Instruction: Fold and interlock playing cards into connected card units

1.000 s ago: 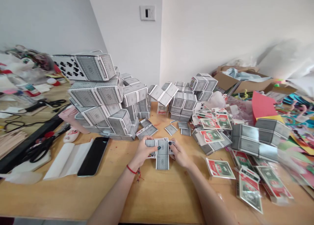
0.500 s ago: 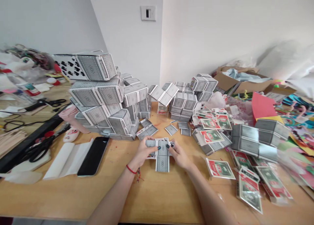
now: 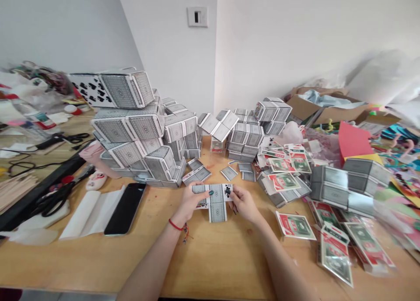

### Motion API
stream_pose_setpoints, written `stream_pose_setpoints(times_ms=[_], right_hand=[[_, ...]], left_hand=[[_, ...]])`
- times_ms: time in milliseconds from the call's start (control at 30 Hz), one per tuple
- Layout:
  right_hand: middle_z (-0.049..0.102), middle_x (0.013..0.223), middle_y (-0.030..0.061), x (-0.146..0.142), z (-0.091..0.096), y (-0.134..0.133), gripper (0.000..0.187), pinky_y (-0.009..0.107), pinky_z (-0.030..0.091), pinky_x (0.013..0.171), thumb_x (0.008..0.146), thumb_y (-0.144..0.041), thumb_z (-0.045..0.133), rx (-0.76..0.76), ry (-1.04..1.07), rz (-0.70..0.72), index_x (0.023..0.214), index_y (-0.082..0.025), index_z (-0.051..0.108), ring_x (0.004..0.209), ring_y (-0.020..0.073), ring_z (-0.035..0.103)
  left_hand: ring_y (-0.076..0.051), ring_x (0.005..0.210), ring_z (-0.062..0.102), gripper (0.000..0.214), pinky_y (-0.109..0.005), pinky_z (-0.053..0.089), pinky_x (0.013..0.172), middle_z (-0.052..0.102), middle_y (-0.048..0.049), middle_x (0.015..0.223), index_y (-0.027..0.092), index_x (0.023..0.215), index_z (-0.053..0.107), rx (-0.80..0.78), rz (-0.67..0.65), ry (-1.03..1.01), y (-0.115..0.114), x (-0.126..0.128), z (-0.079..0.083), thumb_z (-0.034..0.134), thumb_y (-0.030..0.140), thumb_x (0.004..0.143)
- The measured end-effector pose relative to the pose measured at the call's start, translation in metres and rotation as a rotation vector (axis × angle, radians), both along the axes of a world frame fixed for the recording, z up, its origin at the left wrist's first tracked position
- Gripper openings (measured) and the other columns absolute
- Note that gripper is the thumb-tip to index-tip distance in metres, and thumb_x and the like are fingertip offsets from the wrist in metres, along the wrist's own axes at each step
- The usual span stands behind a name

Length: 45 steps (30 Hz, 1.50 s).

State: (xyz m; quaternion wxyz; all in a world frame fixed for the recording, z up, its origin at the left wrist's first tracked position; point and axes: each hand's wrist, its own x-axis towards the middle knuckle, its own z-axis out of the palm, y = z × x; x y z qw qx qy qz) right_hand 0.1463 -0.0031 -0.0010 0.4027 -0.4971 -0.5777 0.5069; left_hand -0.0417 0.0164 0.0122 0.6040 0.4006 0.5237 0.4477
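At the centre of the frame, a person's two hands are holding a cross-shaped set of playing cards (image 3: pixel 215 200) over a wooden counter (image 3: pixel 210 261). The left hand (image 3: pixel 188 202) is closing thumb and fingers on the set's left end. The right hand (image 3: pixel 243 203) is pinching the right end, where a white card face (image 3: pixel 225 188) is showing a black suit mark and what I am reading as "10". Between them, the middle card (image 3: pixel 218 208) is showing its grey patterned back.

Left of centre, a tall stack of card blocks (image 3: pixel 113 129) is rising; near its top, a card (image 3: pixel 92 91) is displaying rows of black pips. Right of centre, a lower stack (image 3: pixel 239 134) is standing. At the lower right, red-and-green card boxes (image 3: pixel 296 225) are lying about, their lettering too small for me to make out. At the left, a black phone (image 3: pixel 125 210) is lying beside white paper (image 3: pixel 93 215). At the upper left, a bottle's label (image 3: pixel 42 119) is blurring beyond reading.
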Motion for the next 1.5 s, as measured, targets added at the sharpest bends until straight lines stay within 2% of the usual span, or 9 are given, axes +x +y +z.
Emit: stream_pose_setpoints(times_ms=[267,500,667,900,1100,1300,1500], right_hand=[[0.043,0.043,-0.0035,-0.008,-0.006,-0.003,0.034,0.022,0.030,0.042,0.082,-0.040,0.038,0.116,-0.109,-0.089,0.055,-0.020,0.041,0.038,0.0099,0.038],[0.043,0.041,-0.0030,-0.009,-0.007,-0.003,0.037,0.023,0.028,0.042,0.080,-0.044,0.040,0.081,-0.110,-0.096,0.052,-0.019,0.042,0.038,0.0105,0.038],[0.041,0.043,-0.0033,-0.010,-0.005,-0.004,0.039,0.023,0.028,0.043,0.080,-0.047,0.039,0.065,-0.086,-0.064,0.053,-0.019,0.039,0.039,0.0096,0.036],[0.034,0.041,-0.0059,-0.005,0.001,0.000,0.038,0.022,0.022,0.040,0.076,-0.052,0.044,0.019,0.060,-0.081,0.058,-0.019,0.042,0.038,0.0080,0.030],[0.035,0.042,-0.0060,-0.006,-0.002,0.001,0.038,0.022,0.022,0.040,0.077,-0.053,0.043,0.018,0.059,-0.062,0.062,-0.018,0.044,0.038,0.0084,0.031],[0.037,0.041,-0.0052,-0.010,-0.008,-0.001,0.040,0.022,0.024,0.041,0.078,-0.052,0.040,0.010,0.008,-0.095,0.058,-0.019,0.042,0.038,0.0089,0.033],[0.036,0.041,-0.0060,-0.013,-0.012,-0.002,0.039,0.021,0.022,0.040,0.079,-0.051,0.040,-0.027,0.082,-0.069,0.059,-0.018,0.042,0.036,0.0076,0.030]], left_hand=[[-0.012,0.058,0.058,0.045,-0.022,0.046,0.048,0.058,0.0021,0.070,0.016,0.085,0.051,-0.010,0.043,-0.012,0.000,0.000,-0.005,0.074,0.021,0.047],[-0.013,0.062,0.060,0.044,-0.022,0.048,0.053,0.062,-0.0016,0.074,0.015,0.084,0.054,-0.018,0.024,-0.017,-0.001,0.000,-0.005,0.075,0.021,0.046],[-0.013,0.060,0.060,0.047,-0.023,0.048,0.053,0.063,-0.0014,0.075,0.015,0.085,0.054,-0.033,0.021,-0.012,0.001,-0.001,-0.008,0.077,0.022,0.044],[-0.013,0.058,0.059,0.048,-0.025,0.048,0.052,0.063,-0.0020,0.070,0.013,0.086,0.055,-0.088,-0.040,-0.061,0.005,0.000,-0.005,0.076,0.024,0.045],[-0.012,0.056,0.058,0.050,-0.023,0.047,0.049,0.061,0.0002,0.071,0.017,0.091,0.052,-0.102,-0.063,-0.060,0.004,-0.003,-0.002,0.074,0.022,0.046],[-0.010,0.057,0.057,0.047,-0.021,0.045,0.048,0.058,0.0019,0.073,0.018,0.090,0.048,-0.057,-0.050,-0.047,0.002,-0.002,-0.005,0.072,0.023,0.050],[-0.010,0.055,0.056,0.046,-0.022,0.045,0.053,0.058,0.0020,0.070,0.016,0.090,0.049,-0.015,-0.030,-0.032,0.003,0.001,-0.005,0.070,0.019,0.050]])
